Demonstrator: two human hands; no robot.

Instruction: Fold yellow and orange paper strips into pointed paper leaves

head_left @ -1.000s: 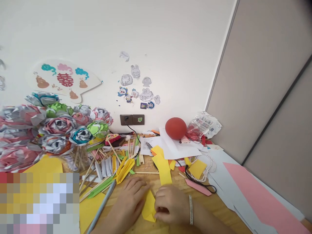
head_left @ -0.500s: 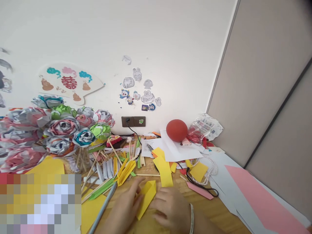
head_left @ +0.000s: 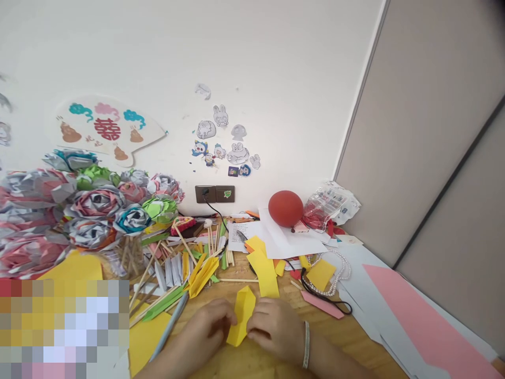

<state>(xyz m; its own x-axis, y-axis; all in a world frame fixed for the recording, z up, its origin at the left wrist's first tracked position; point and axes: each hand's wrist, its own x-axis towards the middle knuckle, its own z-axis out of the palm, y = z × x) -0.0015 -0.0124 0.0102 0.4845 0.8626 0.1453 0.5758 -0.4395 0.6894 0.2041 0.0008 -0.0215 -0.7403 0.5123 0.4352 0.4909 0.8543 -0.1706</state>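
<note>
A strip of yellow paper [head_left: 242, 315] stands between my hands at the table's front, creased down its length with its far end folded to a point. Its left edge is pinched in the curled fingers of my left hand [head_left: 208, 327]. My right hand [head_left: 276, 327], with a silver bracelet at the wrist, has its fingers closed at the right edge. Both thumbs are partly hidden. Just beyond lie a flat yellow strip [head_left: 265, 271] and, to the left, several folded yellow paper pieces [head_left: 203, 276].
Paper flowers [head_left: 98, 205] crowd the left side. Wooden sticks [head_left: 213, 242], white folded papers [head_left: 169, 273] and a blue-grey rod [head_left: 169, 326] lie closer. A red balloon [head_left: 285, 208] rests at the back. Bead strings [head_left: 335, 271], a black cord [head_left: 323, 297] and pink paper [head_left: 426, 316] lie right.
My left fingers have shifted to the left edge of the yellow paper, and my right hand has closed in on its right edge. The paper has turned more upright in view.
</note>
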